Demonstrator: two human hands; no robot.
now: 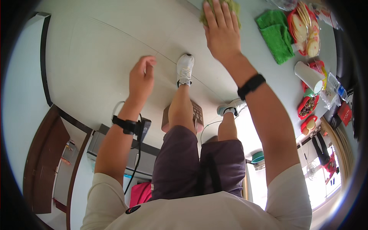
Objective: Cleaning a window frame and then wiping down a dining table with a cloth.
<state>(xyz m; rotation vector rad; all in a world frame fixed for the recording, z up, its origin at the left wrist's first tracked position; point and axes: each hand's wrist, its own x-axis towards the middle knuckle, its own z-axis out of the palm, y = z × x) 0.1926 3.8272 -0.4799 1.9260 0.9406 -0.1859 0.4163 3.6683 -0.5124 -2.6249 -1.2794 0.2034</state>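
My right hand (222, 34) lies with its palm on a folded yellow-green cloth (237, 11) at the top of the view; the cloth rests on the pale table top (250, 43). To the right of that hand a folded green towel (275, 36) lies on the same table. My left hand (143, 75) hangs in the air over the tiled floor, its fingers bent and slightly blurred, with nothing seen in it. A black strap with a small dark device (143, 129) and a cable is on the left wrist; another black band (251, 86) circles the right wrist.
Right on the table stand a red tray of wrapped crackers (304, 31), a roll of white paper (309, 76), a plastic bottle (337, 86) and a red dish of nuts (308, 107). A patterned box-like stool (198, 115) is behind my legs. A brown door (47, 164) is left. A person (329, 161) is far off right.
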